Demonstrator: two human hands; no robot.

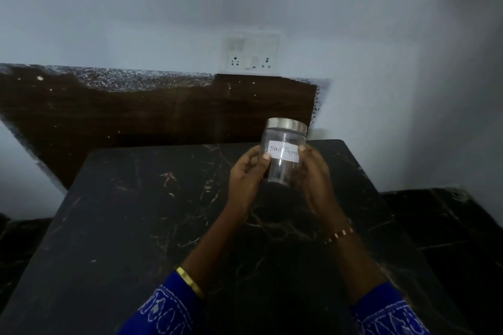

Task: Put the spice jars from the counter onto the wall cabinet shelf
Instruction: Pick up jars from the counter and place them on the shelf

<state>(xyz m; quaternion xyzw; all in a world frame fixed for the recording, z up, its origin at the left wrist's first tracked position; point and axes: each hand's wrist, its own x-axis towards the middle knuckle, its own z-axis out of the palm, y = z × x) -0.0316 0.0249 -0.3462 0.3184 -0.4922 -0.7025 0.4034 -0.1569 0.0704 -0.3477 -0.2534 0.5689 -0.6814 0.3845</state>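
Wall (136, 8), pale and bare, fills the space behind the bench and carries a white socket plate (251, 53) straight above the jar. Below the plate runs a brown splashback (136, 114) with a speckled upper edge. Nearer the camera lies the bench (136, 226), a black slab veined with pale streaks. Above its far right part, two arms in blue patterned sleeves (163, 313) reach forward. The left hand (246, 174) and the right hand (314, 174) together clasp a clear spice jar (283, 152), one at each side, thumbs pressed at the ends of its label. The jar stands upright, raised above the bench surface, between the palms. Its metal lid (286, 125) is on, and the white label (283, 154) reads "Black Pepper". A gold bangle (190, 281) circles the left wrist; a beaded bracelet (340, 234) circles the right.
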